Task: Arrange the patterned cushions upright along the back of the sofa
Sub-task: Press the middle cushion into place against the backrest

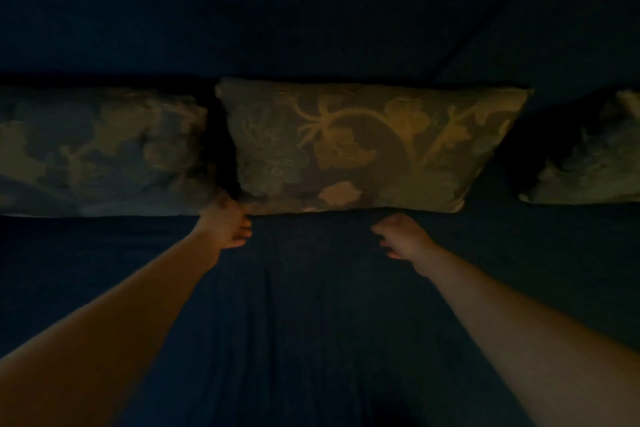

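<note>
The scene is very dim. Three floral patterned cushions stand upright along the sofa back: a left cushion (100, 152), a middle cushion (363, 149) and a right cushion (588, 163) cut off by the frame edge. My left hand (227, 224) touches the lower left corner of the middle cushion, in the gap beside the left one; whether it pinches the fabric is too dark to tell. My right hand (403, 236) hovers just below the middle cushion's bottom edge, fingers curled into a loose fist, holding nothing.
The dark blue sofa seat (311, 322) stretches from the cushions toward me, with both my forearms above it. Behind the cushions rises the dark sofa back (311, 28). A gap of seat separates the middle and right cushions.
</note>
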